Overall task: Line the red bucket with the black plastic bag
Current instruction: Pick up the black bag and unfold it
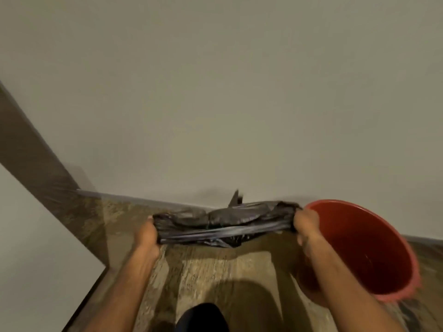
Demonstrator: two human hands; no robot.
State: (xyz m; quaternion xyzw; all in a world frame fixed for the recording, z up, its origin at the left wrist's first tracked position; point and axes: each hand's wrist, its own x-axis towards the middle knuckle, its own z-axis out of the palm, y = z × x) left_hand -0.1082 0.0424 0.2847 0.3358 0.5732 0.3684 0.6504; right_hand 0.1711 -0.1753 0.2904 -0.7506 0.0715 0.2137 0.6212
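Observation:
A crumpled black plastic bag (223, 222) is stretched sideways in the air between my two hands, in front of the wall. My left hand (146, 234) grips its left end and my right hand (306, 226) grips its right end. The red bucket (374, 250) stands on the floor at the right, tilted toward me in this view, its inside bare. My right forearm crosses in front of the bucket's left side. The bag is left of the bucket and outside it.
A plain pale wall (239, 92) fills the upper view, meeting a brown patterned floor (215, 271) along a grey skirting. A dark door frame (36, 168) runs down the left. A dark shape (201, 317), perhaps my foot, shows at the bottom centre.

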